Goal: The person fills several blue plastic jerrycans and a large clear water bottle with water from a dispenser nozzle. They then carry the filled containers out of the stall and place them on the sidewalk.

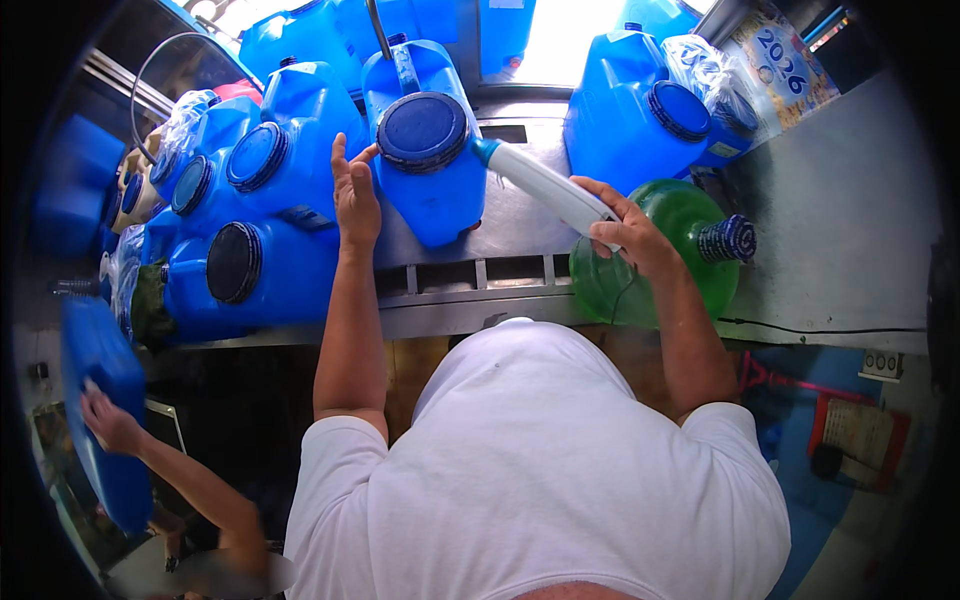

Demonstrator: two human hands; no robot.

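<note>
A blue water jug [440, 200] with a wide dark-blue cap [422, 132] lies in front of me on the metal counter, cap side facing me. My right hand [630, 232] is closed around a long white handheld tool [550, 187], its teal tip at the right edge of that cap. From its handle end a thin dark cord seems to hang. On the cap's left side my left hand [357, 195] is raised with fingers spread, holding nothing; whether a fingertip touches the cap I cannot tell. Under my right forearm lies a green round bottle [680, 215] with a wrapped neck.
Several blue jugs [290, 130] crowd the counter's left side. Another blue jug [620, 110] stands at the right back beside a plastic-wrapped one. A metal pipe [378, 28] comes down behind the middle jug. At far left, another person's hand [112, 422] holds a blurred blue jug [100, 370].
</note>
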